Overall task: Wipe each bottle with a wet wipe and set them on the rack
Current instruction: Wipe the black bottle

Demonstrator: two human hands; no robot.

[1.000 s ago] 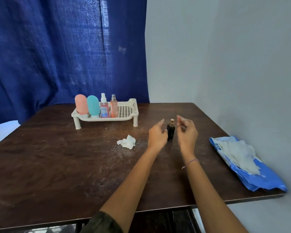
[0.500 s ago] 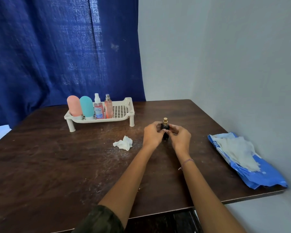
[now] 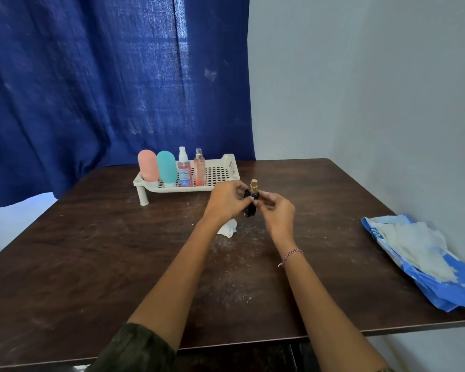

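Observation:
A small black bottle (image 3: pixel 251 206) with a gold spray top is held between both hands, lifted a little above the table. My left hand (image 3: pixel 226 201) grips its left side and my right hand (image 3: pixel 275 212) pinches its right side. A crumpled white wipe (image 3: pixel 228 229) lies on the table, partly hidden behind my left wrist. The white perforated rack (image 3: pixel 220 171) stands behind, carrying a pink bottle (image 3: pixel 147 166), a teal bottle (image 3: pixel 167 167), a spray bottle (image 3: pixel 184 167) with a label and a slim peach spray bottle (image 3: pixel 199 167). The rack's right half is bare.
A blue wet-wipe pack (image 3: pixel 424 264) lies open at the table's right edge, white wipes spilling out. The dark wooden table (image 3: pixel 91 251) has a grey wall close on the right and a blue curtain behind.
Both hands closed onto the black bottle, which stood on the table, and raised it slightly. The camera view shifted, so the rack now appears closer to the hands.

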